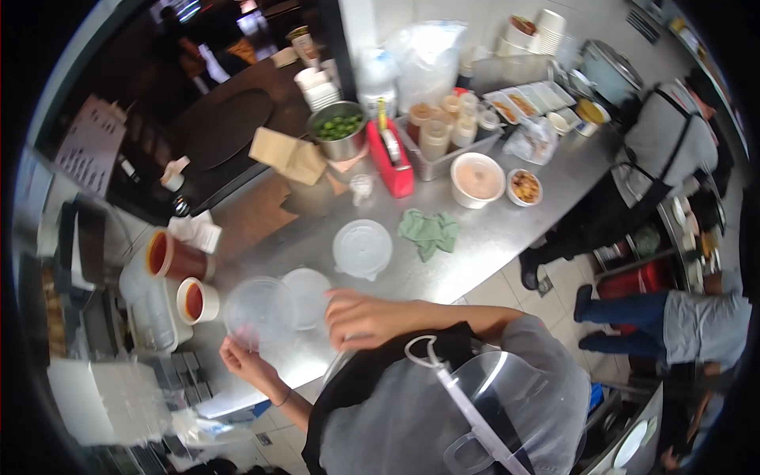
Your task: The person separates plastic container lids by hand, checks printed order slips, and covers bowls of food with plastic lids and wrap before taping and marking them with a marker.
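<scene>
A round translucent plastic lid (260, 307) is pinched at its near edge by my left hand (245, 362), just above the steel counter. Behind it lies a white round lid (307, 296), partly covered by the held one. My right hand (360, 318) is beside that white lid, knuckles up and fingers curled closed; what they hold, if anything, is hidden. A clear curved edge shows below this hand, too little to name. Farther up the counter rests another translucent lid (362, 248), next to a crumpled green cloth (428, 233).
Tubs of red sauce (207, 302) stand at the left. Along the back are a pot of chopped greens (336, 129), a red tape dispenser (389, 162) and a bin of squeeze bottles (443, 162). A white tub (477, 182) sits right. Co-workers (673, 142) stand at the far right.
</scene>
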`<state>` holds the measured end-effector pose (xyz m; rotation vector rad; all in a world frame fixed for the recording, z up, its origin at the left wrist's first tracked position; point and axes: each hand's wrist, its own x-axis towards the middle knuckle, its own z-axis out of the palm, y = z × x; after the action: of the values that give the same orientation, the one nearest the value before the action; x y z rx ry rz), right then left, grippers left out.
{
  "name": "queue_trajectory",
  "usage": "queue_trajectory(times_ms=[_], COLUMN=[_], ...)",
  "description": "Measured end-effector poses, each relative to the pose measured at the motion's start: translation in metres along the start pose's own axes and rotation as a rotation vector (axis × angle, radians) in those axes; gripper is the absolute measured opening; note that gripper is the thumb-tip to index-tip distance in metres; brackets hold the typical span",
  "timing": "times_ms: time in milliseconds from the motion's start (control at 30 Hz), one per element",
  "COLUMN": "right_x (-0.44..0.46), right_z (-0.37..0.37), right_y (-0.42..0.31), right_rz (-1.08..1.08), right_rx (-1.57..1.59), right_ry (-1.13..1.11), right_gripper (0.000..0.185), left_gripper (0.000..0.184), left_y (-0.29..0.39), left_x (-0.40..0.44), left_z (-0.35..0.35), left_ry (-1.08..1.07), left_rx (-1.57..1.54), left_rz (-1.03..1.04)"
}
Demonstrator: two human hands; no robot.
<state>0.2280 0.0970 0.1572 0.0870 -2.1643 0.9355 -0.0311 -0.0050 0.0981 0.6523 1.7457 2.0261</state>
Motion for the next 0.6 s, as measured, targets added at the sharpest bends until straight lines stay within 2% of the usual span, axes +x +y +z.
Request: queue_trajectory(times_ms=[33, 67, 100, 133, 167, 233, 333, 367, 400, 467, 567, 600], right_x=[0.000, 0.002, 0.004, 0.003, 0.000, -0.010, -0.024, -0.030, -0.036, -0.042, -0.045, -0.047], right_z=[-0.009, -0.013, -0.009, -0.002, 0.007, 0.026, 0.043, 0.044, 0.046, 0.049, 0.040, 0.038], right_y=[-0.001, 0.001, 0.008, 0.020, 0.033, 0.061, 0.079, 0.081, 0.085, 0.092, 0.091, 0.094], right_rz=[0.103, 0.212, 0.279, 0.350, 0.423, 0.524, 0.687, 0.748, 0.725, 0.685, 0.646, 0.641], right_rx=[0.106, 0.213, 0.192, 0.167, 0.136, 0.218, 0.247, 0.233, 0.239, 0.236, 0.341, 0.339], right_ry=[0.050, 0.092, 0.199, 0.309, 0.424, 0.420, 0.315, 0.277, 0.296, 0.353, 0.285, 0.394], right_gripper=[0.007, 0.006, 0.006, 0.006, 0.007, 0.009, 0.013, 0.014, 0.015, 0.017, 0.027, 0.032], left_gripper=[0.015, 0.017, 0.018, 0.017, 0.016, 0.013, 0.019, 0.028, 0.036, 0.033, 0.041, 0.044], left_y=[-0.005, -0.004, -0.002, 0.003, -0.030, -0.021, -0.029, -0.028, -0.021, -0.004, -0.010, -0.012], left_x=[0.002, -0.004, -0.014, -0.026, -0.026, -0.049, -0.055, -0.051, -0.057, -0.065, -0.073, -0.071], left_z=[-0.011, -0.005, 0.003, 0.018, 0.008, 0.030, 0.030, 0.027, 0.028, 0.024, 0.030, 0.034], left_ry=[0.018, -0.073, -0.196, -0.223, -0.288, -0.341, -0.219, -0.253, -0.280, -0.322, -0.401, -0.391], left_rx=[0.022, -0.062, -0.078, -0.061, -0.028, -0.248, -0.277, -0.219, -0.333, -0.447, -0.121, -0.129], left_rz=[0.009, -0.086, -0.182, -0.275, -0.236, -0.492, -0.594, -0.624, -0.616, -0.662, -0.326, -0.325])
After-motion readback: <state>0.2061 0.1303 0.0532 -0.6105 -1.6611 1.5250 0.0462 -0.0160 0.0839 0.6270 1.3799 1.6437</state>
